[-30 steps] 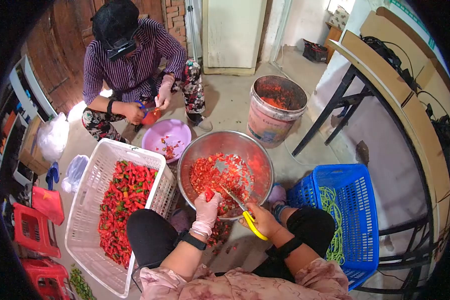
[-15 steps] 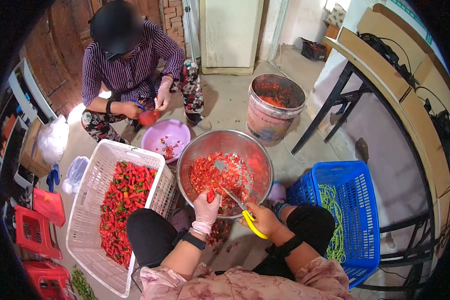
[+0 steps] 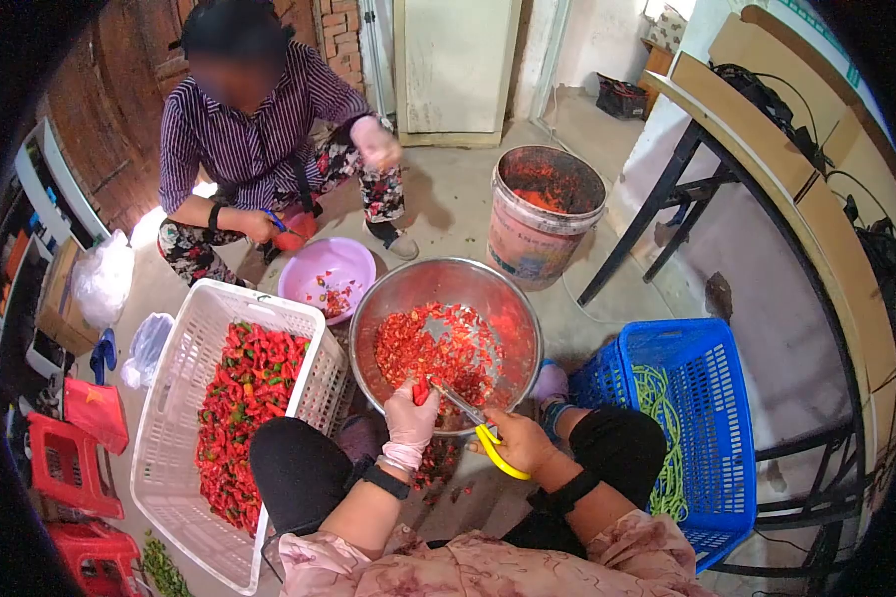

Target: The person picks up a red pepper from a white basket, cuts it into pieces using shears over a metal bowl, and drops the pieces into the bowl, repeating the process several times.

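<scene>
My gloved left hand (image 3: 409, 422) is closed around a red chili pepper (image 3: 422, 390) at the near rim of a steel bowl (image 3: 521, 343). My bare right hand (image 3: 519, 440) grips yellow-handled scissors (image 3: 501, 453), whose blades point left toward the pepper over the bowl. Cut red chili pieces (image 3: 428, 343) cover much of the bowl's bottom. To the left stands a white plastic basket (image 3: 172, 398) with many whole chilies (image 3: 244, 408), mostly red and some green. My fingers partly hide the pepper and the blade tips.
Across from me a co-worker (image 3: 259, 149) sits by a purple basin (image 3: 353, 261) holding chili pieces. Behind the bowl stands a stained bucket (image 3: 538, 234). At right are a blue basket (image 3: 732, 438) with green long beans (image 3: 657, 438) and a black-legged table (image 3: 687, 189). Red stools (image 3: 70, 468) stand left.
The co-worker's gloved hand has swung up and to the right, away from the held red item, and their head has lifted. My hands stay almost in place; the scissor blades sit slightly differently.
</scene>
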### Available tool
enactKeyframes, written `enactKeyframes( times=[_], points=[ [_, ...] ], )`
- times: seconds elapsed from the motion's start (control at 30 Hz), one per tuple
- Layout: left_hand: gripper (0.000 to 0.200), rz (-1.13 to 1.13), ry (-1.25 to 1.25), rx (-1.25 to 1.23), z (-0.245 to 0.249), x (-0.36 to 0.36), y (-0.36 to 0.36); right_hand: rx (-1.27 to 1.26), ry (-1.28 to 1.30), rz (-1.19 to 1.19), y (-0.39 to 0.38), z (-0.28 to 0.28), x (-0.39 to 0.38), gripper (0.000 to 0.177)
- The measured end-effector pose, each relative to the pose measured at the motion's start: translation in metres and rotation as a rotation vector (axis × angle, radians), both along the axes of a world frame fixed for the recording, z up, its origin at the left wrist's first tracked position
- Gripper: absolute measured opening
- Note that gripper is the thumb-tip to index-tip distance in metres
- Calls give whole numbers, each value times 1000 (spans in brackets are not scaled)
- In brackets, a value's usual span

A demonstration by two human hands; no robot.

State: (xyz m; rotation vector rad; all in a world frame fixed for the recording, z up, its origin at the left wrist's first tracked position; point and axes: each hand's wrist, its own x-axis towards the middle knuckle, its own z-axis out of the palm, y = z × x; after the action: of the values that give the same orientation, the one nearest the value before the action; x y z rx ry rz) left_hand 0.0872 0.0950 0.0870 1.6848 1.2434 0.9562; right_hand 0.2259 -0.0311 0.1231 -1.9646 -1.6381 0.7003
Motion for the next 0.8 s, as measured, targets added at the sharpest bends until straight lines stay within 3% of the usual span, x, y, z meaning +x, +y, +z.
enactKeyframes(
  times=[0.4, 0.5, 0.57, 0.67, 0.77, 0.8],
  points=[
    [13, -15, 37, 54, -7, -3, 0, 2, 186, -11, 0, -4, -2, 42],
    [13, -38, 44, -31, -2, -2, -2, -22, 189, -16, 1, 1, -1, 37],
    [12, -59, -280, -246, 7, 0, -3, -29, 199, -17, 2, -2, 1, 35],
    [9, -37, -419, -457, 12, -2, -5, 49, 238, -147, 1, -8, 3, 30],
    [14, -174, -203, -470, -3, -13, -3, 82, 284, -219, 6, -9, 7, 30],
    [12, -204, -115, -558, 3, -16, -7, 141, 432, -215, 7, -15, 8, 31]
  ],
)
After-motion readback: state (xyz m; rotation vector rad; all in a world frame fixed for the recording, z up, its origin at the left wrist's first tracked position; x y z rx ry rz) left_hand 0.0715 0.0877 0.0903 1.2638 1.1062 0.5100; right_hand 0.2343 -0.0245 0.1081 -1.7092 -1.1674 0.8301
